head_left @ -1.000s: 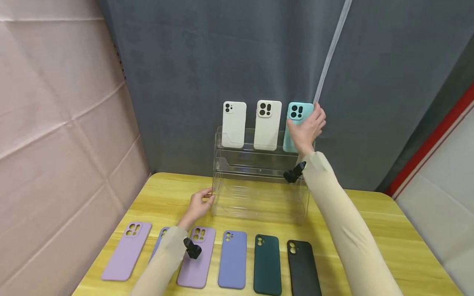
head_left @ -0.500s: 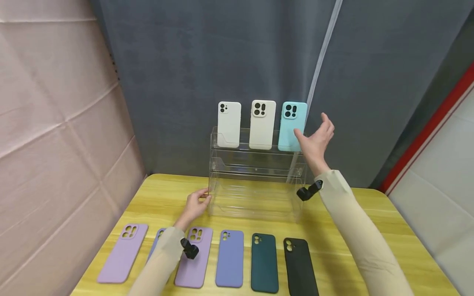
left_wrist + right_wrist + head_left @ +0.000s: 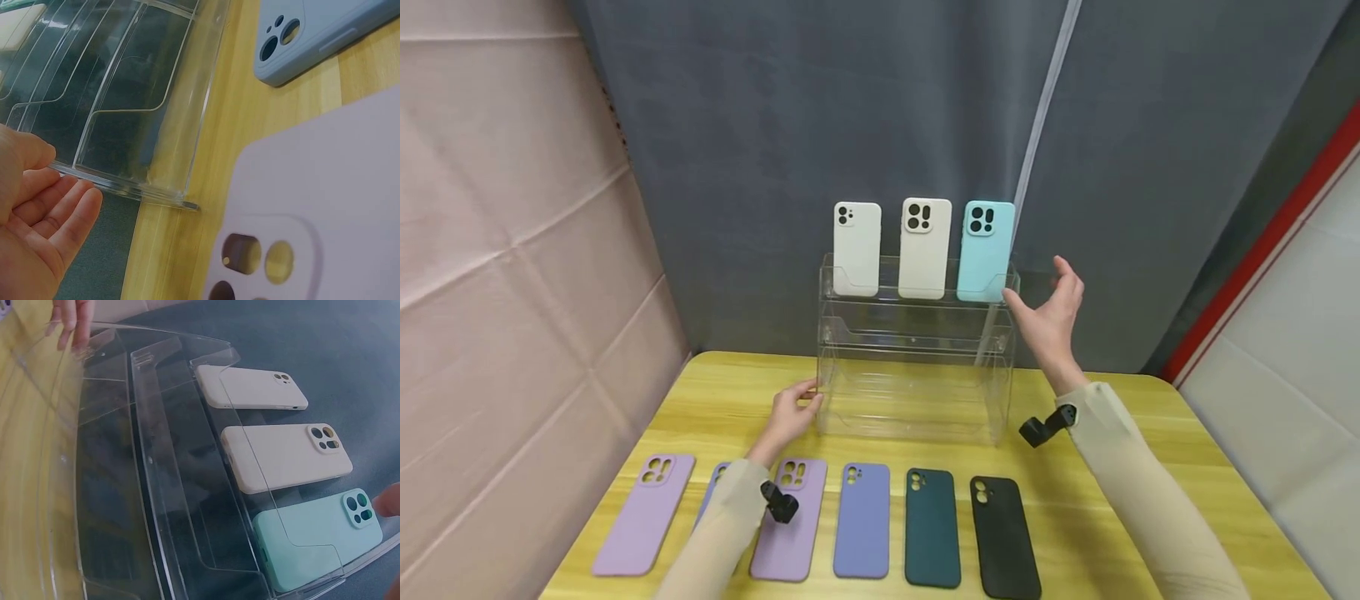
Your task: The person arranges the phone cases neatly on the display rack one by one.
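A clear acrylic display rack (image 3: 917, 433) stands on the table. Its top tier holds a white phone case (image 3: 857, 258), a cream phone case (image 3: 924, 262) and a turquoise phone case (image 3: 985, 258), upright side by side with camera cutouts up. Just right of the turquoise case my right hand (image 3: 1051, 321) is raised, thumb and fingers spread, holding nothing; the thumb tip is close to the rack's upper right corner. My left hand (image 3: 790, 419) touches the rack's lower left side with loosely extended fingers (image 3: 78, 215); the thumb lies near the panel's edge.
In front of the rack a row of phone cases lies flat: lilac (image 3: 643, 521), a partly covered blue one (image 3: 711, 492), another lilac (image 3: 790, 533), periwinkle (image 3: 861, 525), dark green (image 3: 932, 533) and black (image 3: 1006, 542). A grey curtain (image 3: 775, 167) hangs behind the table.
My right hand has let go of the turquoise case and moved right and down, leaving it upright in the top tier. My left hand stays at the rack's side. The head view has shifted slightly.
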The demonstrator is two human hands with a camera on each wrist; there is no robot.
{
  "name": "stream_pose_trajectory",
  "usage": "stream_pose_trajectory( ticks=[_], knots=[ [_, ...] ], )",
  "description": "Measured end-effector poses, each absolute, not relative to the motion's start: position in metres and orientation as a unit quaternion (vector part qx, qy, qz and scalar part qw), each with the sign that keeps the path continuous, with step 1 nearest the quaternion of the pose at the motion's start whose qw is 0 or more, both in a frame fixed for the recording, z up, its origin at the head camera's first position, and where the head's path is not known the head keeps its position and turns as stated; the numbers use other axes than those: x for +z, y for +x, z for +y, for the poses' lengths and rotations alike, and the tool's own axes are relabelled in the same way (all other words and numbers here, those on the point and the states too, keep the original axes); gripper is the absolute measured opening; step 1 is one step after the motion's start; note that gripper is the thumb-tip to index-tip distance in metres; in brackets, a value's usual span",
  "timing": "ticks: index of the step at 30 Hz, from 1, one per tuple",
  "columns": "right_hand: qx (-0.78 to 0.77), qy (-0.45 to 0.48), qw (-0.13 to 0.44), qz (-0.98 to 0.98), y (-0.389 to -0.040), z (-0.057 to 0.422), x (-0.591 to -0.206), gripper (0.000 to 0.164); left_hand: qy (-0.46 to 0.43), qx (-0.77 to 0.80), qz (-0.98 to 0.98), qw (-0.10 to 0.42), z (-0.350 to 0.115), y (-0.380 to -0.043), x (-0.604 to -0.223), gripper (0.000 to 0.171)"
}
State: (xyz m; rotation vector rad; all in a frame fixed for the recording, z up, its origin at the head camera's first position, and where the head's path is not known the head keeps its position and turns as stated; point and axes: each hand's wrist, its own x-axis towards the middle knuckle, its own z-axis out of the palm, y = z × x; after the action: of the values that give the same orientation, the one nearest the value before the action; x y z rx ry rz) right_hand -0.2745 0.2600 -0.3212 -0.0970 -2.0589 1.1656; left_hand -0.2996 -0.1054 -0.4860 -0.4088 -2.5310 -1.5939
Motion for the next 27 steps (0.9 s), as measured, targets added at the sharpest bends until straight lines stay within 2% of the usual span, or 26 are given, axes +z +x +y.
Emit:
stream_pose_trajectory(
  ticks=[7, 16, 27],
  knots=[
    [0.455, -0.020, 0.364, -0.812, -0.259, 0.260, -0.328, 0.077, -0.134, -0.525, -0.839, 0.058, -0.105, -0.300, -0.485, 0.035],
    [0.464, -0.012, 0.355, -0.811, -0.238, 0.260, -0.340, 0.078, -0.143, -0.526, -0.834, 0.081, -0.104, -0.299, -0.486, 0.034],
    [0.478, -0.002, 0.300, -0.825, -0.209, 0.261, -0.364, 0.078, -0.140, -0.531, -0.832, 0.077, -0.104, -0.300, -0.487, 0.033]
  ],
)
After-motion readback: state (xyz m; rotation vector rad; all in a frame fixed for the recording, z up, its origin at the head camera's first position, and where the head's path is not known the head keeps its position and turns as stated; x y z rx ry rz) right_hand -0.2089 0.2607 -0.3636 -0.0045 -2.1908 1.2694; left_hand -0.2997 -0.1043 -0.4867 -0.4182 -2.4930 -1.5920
